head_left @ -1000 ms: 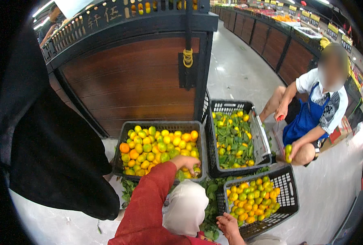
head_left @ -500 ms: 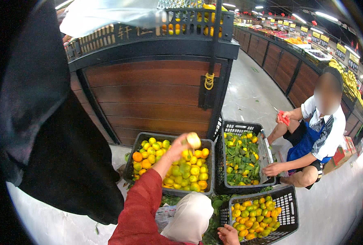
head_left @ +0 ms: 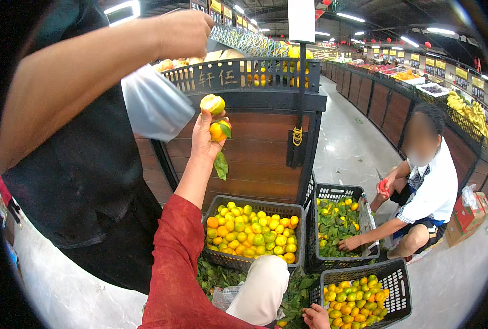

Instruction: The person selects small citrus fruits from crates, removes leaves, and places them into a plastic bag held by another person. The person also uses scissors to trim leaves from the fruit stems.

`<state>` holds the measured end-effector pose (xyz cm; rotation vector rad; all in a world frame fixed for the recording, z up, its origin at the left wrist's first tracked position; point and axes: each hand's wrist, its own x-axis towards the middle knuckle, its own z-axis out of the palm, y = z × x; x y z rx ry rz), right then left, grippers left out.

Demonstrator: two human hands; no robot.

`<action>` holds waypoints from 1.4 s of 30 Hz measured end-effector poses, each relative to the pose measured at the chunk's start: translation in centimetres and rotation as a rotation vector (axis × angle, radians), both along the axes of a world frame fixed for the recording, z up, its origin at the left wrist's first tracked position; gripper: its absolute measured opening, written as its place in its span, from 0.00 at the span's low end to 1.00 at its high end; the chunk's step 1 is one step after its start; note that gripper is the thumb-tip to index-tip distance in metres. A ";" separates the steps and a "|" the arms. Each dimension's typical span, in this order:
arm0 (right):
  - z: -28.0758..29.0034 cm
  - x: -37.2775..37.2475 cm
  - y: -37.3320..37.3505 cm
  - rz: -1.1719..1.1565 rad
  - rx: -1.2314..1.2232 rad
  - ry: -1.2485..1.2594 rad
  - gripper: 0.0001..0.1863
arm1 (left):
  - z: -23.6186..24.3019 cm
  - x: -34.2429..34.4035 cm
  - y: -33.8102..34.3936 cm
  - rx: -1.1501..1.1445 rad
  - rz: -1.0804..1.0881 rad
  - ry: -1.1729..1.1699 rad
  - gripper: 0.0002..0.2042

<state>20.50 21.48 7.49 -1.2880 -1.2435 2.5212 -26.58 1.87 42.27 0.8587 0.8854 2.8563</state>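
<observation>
Left hand (head_left: 204,137) raised, grip on two citrus fruits (head_left: 215,116); right hand (head_left: 316,317) low by the crates, grip unclear; next they'd need passing to the plastic bag (head_left: 153,104)

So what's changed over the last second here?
The left hand left the crate and rose to the display stand, holding up a yellow fruit and an orange leafy one. The right hand stayed low by the leaves; the crates stayed put.

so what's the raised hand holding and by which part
The left hand holds two citrus fruits: a yellow-green one at the fingertips, by its underside, and an orange one with a leaf against the thumb.
</observation>
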 end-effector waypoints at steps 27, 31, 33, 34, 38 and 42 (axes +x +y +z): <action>-1.4 1.8 0.3 -0.030 -0.002 0.045 0.13 | 4.8 6.0 -1.6 0.154 -0.354 0.073 0.15; -1.8 1.9 0.2 -0.028 0.043 0.052 0.24 | 4.6 5.0 -2.5 0.182 -0.379 -0.009 0.17; -1.7 1.7 0.3 -0.028 0.031 0.025 0.24 | 4.8 4.8 -2.5 0.196 -0.406 0.014 0.17; -1.9 1.5 0.4 -0.027 0.028 0.023 0.25 | 4.8 4.5 -2.3 0.206 -0.424 0.025 0.17; -2.1 0.9 0.4 0.002 0.086 0.055 0.26 | 4.1 4.4 -1.6 0.181 -0.454 0.065 0.19; -0.4 0.6 1.3 0.007 0.194 0.055 0.25 | -2.5 8.9 5.8 0.052 -0.616 -0.126 0.17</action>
